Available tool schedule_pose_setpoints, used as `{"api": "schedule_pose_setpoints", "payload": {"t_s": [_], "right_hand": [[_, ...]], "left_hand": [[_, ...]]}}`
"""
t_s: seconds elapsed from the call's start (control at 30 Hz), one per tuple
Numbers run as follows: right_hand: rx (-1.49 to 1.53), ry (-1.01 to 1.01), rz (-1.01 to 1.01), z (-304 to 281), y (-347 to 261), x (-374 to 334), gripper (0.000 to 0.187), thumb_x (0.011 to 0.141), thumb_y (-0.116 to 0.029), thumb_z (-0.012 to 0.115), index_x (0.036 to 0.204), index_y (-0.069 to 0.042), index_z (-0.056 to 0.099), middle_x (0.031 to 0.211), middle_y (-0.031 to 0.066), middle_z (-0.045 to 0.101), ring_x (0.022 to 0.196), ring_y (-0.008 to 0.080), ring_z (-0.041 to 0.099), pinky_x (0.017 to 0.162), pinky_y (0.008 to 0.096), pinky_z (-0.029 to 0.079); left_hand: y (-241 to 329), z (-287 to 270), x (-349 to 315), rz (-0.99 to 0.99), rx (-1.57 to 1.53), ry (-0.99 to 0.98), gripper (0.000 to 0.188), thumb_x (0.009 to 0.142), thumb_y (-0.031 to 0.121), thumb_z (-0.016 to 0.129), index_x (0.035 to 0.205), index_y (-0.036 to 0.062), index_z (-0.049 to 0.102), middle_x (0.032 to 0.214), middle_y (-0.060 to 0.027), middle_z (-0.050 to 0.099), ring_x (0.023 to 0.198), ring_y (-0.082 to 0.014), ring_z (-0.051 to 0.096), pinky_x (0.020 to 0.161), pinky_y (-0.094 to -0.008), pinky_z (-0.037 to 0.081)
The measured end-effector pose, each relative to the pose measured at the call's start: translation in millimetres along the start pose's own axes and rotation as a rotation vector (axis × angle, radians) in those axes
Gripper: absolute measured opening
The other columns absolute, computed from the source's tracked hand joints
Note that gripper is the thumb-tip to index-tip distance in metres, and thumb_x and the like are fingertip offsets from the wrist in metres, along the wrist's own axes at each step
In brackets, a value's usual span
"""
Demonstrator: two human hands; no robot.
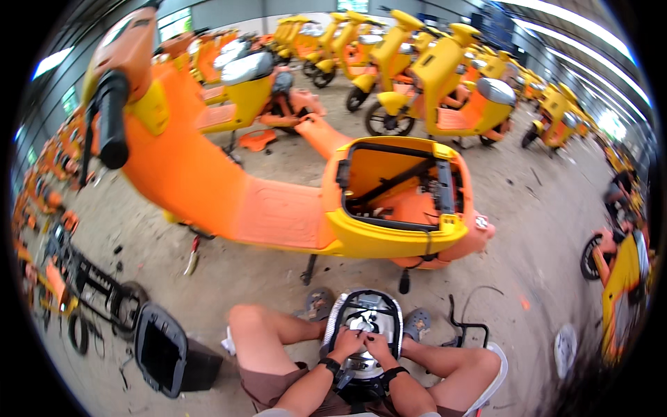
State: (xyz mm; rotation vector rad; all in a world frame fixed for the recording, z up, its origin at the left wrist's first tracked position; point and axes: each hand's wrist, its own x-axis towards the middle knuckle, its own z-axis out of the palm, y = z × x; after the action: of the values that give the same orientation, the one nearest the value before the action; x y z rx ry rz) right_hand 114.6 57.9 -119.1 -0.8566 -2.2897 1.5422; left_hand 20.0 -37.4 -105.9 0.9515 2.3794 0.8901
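Note:
A silver scooter seat (pixel 362 309) with a black rim rests between my bent legs. My left hand (pixel 349 340) and my right hand (pixel 379 345) meet over its middle. The fingers of both are drawn together in a pinch, and whatever lies between them is too small to make out. Just beyond stands an orange and yellow scooter (pixel 285 208), its seat opening (pixel 392 184) uncovered and dark parts showing inside. A short black piece (pixel 404 281) hangs from its rear on a cord.
To the left lie a dark grey open bin (pixel 201 366) and a black scooter frame (pixel 90 274). A bent black metal rod (pixel 474 326) is on the floor near my right knee. Rows of yellow scooters (pixel 445 90) stand behind; another person (pixel 618 194) is at the far right.

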Motion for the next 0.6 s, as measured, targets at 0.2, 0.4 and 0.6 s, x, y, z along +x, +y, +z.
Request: {"api": "schedule_pose_setpoints", "payload": {"t_s": [0.2,0.4,0.6], "right_hand": [[0.192,-0.078,0.018,-10.6,0.0,5.9,0.024,0.083,-0.019,0.066,0.093,0.003,0.067,0.087,0.0091,0.068,0.078,0.0131,0.061,0.072,0.0261,0.049],[0.819,0.048,0.33,-13.4,8.1,14.2,0.025,0.098,-0.02,0.041,0.107,-0.002,0.056,0.064,-0.001,0.045,0.06,0.0091,0.044,0.06,0.0265,0.043],[0.479,0.343,0.253,-8.1,16.1,26.4,0.022,0.097,-0.02,0.041,0.094,-0.005,0.057,0.065,0.0017,0.048,0.057,0.0106,0.047,0.055,0.0274,0.043]], "left_hand": [[10.0,8.8,-0.8,-0.141,-0.664,0.138,0.034,0.093,0.029,0.048,0.087,0.0008,0.067,0.08,-0.0134,0.066,0.077,-0.0253,0.064,0.071,-0.0338,0.048],[1.1,18.7,11.8,-0.403,-1.672,0.114,0.036,0.098,0.033,0.039,0.084,0.0019,0.052,0.084,-0.0124,0.059,0.076,-0.0235,0.057,0.081,-0.0374,0.048],[-11.1,24.2,22.1,-0.473,-1.785,0.061,0.033,0.097,0.034,0.041,0.075,0.0097,0.045,0.06,-0.0019,0.039,0.053,-0.018,0.039,0.065,-0.0435,0.045]]}}
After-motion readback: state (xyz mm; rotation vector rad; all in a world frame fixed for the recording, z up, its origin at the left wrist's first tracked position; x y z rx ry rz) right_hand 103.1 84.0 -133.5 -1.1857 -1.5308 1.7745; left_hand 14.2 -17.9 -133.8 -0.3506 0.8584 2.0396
